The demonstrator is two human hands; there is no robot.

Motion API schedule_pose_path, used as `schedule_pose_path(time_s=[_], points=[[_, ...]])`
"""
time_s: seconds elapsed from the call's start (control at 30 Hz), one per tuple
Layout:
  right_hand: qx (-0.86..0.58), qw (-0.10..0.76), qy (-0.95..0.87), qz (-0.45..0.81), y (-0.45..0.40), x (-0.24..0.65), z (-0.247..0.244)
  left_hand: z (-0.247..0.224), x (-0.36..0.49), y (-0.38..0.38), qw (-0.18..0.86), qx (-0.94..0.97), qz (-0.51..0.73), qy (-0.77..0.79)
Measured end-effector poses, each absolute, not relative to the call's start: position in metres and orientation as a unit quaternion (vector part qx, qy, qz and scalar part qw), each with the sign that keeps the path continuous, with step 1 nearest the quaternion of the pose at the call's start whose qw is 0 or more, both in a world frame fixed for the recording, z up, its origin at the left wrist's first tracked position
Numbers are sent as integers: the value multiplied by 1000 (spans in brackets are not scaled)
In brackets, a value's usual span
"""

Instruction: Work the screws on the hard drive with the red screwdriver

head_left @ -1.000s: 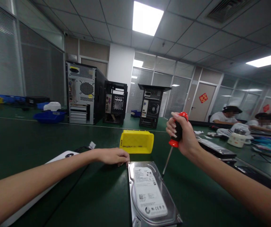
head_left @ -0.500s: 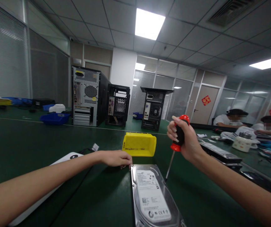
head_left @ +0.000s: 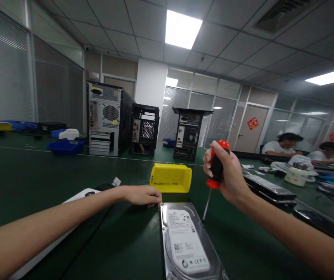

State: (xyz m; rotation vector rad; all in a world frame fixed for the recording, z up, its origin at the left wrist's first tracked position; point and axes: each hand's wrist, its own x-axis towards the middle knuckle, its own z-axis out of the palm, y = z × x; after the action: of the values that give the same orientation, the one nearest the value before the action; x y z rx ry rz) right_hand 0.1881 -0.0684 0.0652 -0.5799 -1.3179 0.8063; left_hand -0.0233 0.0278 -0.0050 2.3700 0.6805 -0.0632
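A silver hard drive with a white label lies flat on the green table, its near end cut off by the frame. My left hand is closed with curled fingers at the drive's far left corner, steadying it. My right hand grips a screwdriver by its red and black handle. The thin shaft slants down, and its tip meets the drive's right edge towards the far end. Just beyond the drive, a yellow bin lies with its open side facing me.
Three computer cases stand at the back, the tallest being a tower left of centre. A blue tray sits beside it. On the right lie more drives and a cream jar. Other people sit farther right.
The screwdriver handle has tipped a little to the left in my right hand, its tip staying at the drive's edge. My left hand keeps its place on the corner.
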Motion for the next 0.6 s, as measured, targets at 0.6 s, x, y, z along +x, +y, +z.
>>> schedule_pose_path(time_s=[0.6], points=[[-245,679,-559,408,-61,192,62,-4,-21,27,339,904,-27,258]])
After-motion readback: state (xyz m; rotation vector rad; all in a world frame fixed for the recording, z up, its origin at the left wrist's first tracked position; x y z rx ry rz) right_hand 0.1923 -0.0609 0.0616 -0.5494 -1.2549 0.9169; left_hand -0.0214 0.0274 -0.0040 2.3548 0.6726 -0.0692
